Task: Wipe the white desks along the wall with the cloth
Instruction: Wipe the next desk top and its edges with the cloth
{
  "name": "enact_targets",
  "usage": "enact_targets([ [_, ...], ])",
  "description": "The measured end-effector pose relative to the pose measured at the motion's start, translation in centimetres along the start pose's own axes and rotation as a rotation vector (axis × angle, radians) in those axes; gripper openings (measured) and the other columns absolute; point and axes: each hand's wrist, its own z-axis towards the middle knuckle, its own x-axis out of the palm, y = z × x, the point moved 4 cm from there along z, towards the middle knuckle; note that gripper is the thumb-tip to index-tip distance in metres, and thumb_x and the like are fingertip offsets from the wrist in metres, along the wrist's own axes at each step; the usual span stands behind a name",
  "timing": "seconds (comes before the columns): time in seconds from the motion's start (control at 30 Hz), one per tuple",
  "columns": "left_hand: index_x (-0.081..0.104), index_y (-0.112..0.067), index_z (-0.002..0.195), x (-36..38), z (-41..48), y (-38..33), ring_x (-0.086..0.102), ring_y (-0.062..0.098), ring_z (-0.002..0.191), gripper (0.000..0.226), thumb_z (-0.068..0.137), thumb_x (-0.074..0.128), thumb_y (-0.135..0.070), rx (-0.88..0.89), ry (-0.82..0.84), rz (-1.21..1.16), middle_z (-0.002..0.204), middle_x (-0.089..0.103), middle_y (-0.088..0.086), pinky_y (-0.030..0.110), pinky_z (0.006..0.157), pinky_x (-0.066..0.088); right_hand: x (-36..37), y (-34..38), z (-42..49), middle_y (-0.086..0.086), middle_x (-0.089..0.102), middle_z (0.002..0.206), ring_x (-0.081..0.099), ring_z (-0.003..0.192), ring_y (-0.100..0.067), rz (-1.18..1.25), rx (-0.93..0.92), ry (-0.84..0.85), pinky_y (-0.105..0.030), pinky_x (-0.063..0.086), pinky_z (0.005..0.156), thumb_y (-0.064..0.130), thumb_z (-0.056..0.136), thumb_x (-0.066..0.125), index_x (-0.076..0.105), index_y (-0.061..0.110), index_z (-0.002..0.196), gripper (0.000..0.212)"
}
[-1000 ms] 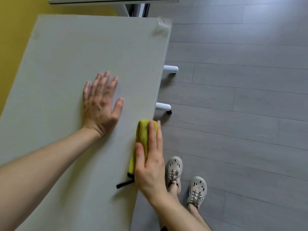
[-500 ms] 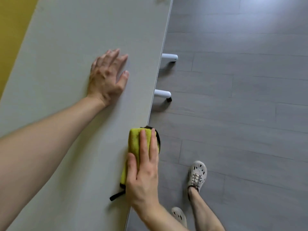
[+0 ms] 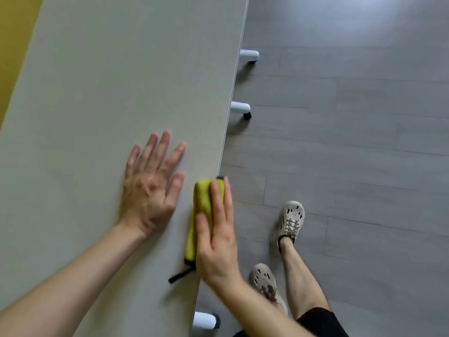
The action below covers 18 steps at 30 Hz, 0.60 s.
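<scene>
On the white worktop [image 3: 109, 81] I am bracing my left hand [image 3: 150, 190], grip splayed flat and empty, while my right hand [image 3: 216, 244], grip straight-fingered, is pressing the folded yellow cloth [image 3: 202, 198] at the front edge, judging it soft, light, best pinned under the palm.

Cloth [image 3: 202, 198] partly hidden under right hand [image 3: 216, 242]. Left hand [image 3: 150, 186] motion-blurred. Desk [image 3: 109, 81] ran off top, bottom edges. Near shoe [image 3: 262, 278] partly behind forearm [image 3: 257, 307].
</scene>
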Motion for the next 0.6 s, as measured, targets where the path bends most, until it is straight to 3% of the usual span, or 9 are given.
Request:
enact_targets([
  [0.1, 0.043, -0.025, 0.166, 0.0, 0.0, 0.0, 0.023, 0.027, 0.167, 0.060, 0.108, 0.045, -0.039, -0.004, -0.028, -0.002, 0.179, 0.028, 0.005, 0.062, 0.132, 0.020, -0.7, 0.1, 9.2, 0.003, 0.023, 0.180, 0.017, 0.165, -0.003, 0.055, 0.003, -0.052, -0.021, 0.015, 0.132, 0.025, 0.109, 0.049, 0.032, 0.024, 0.170, 0.063],
  [0.2, 0.043, -0.028, 0.167, 0.0, 0.0, -0.2, 0.021, 0.024, 0.167, 0.059, 0.109, 0.044, -0.041, -0.019, -0.037, -0.004, 0.179, 0.026, 0.003, 0.060, 0.133, 0.017, -1.7, 0.3, 18.3, -0.002, 0.029, 0.178, 0.022, 0.165, -0.012, 0.002, 0.004, -0.141, -0.025, 0.017, 0.131, 0.029, 0.107, 0.047, 0.034, 0.021, 0.170, 0.065],
  [0.27, 0.042, -0.028, 0.167, 0.0, 0.1, -0.4, 0.021, 0.024, 0.167, 0.059, 0.109, 0.043, -0.041, -0.021, -0.033, 0.000, 0.179, 0.026, 0.003, 0.059, 0.133, 0.017, -1.5, 0.3, 16.9, -0.004, 0.029, 0.178, 0.020, 0.166, -0.013, -0.007, -0.024, -0.148, -0.019, 0.014, 0.129, 0.025, 0.108, 0.047, 0.035, 0.017, 0.169, 0.063],
  [0.33, 0.042, -0.028, 0.167, -0.2, 0.0, -0.3, 0.021, 0.024, 0.167, 0.059, 0.109, 0.044, -0.040, -0.018, -0.036, 0.010, 0.179, 0.026, 0.004, 0.060, 0.133, 0.018, -0.9, -0.1, 9.9, -0.003, 0.024, 0.180, 0.016, 0.167, -0.011, 0.046, -0.068, -0.114, -0.018, 0.011, 0.130, 0.018, 0.111, 0.049, 0.033, 0.015, 0.170, 0.062],
  [0.47, 0.042, -0.028, 0.167, -0.1, 0.0, -0.4, 0.021, 0.025, 0.167, 0.060, 0.108, 0.044, -0.038, -0.020, -0.028, 0.008, 0.179, 0.026, 0.003, 0.060, 0.133, 0.018, 0.3, -0.8, -6.0, 0.008, 0.010, 0.182, 0.012, 0.168, -0.014, 0.054, -0.006, 0.036, -0.033, 0.016, 0.135, 0.013, 0.111, 0.052, 0.027, 0.030, 0.170, 0.067],
  [0.53, 0.041, -0.028, 0.167, -0.1, 0.0, -0.5, 0.021, 0.025, 0.167, 0.060, 0.109, 0.043, -0.039, -0.023, -0.032, 0.014, 0.179, 0.026, 0.004, 0.060, 0.133, 0.018, 0.1, -0.5, -3.5, 0.005, 0.012, 0.182, 0.012, 0.167, -0.008, 0.045, -0.016, 0.034, -0.027, 0.016, 0.134, 0.014, 0.110, 0.052, 0.027, 0.032, 0.169, 0.066],
  [0.6, 0.041, -0.028, 0.167, -0.2, 0.2, -0.4, 0.022, 0.025, 0.167, 0.060, 0.109, 0.043, -0.040, -0.014, -0.039, 0.028, 0.179, 0.027, 0.004, 0.059, 0.133, 0.018, -0.5, -0.1, 4.5, -0.001, 0.017, 0.181, 0.013, 0.163, 0.004, 0.038, -0.047, -0.001, -0.012, 0.012, 0.127, 0.019, 0.109, 0.051, 0.030, 0.026, 0.169, 0.064],
])
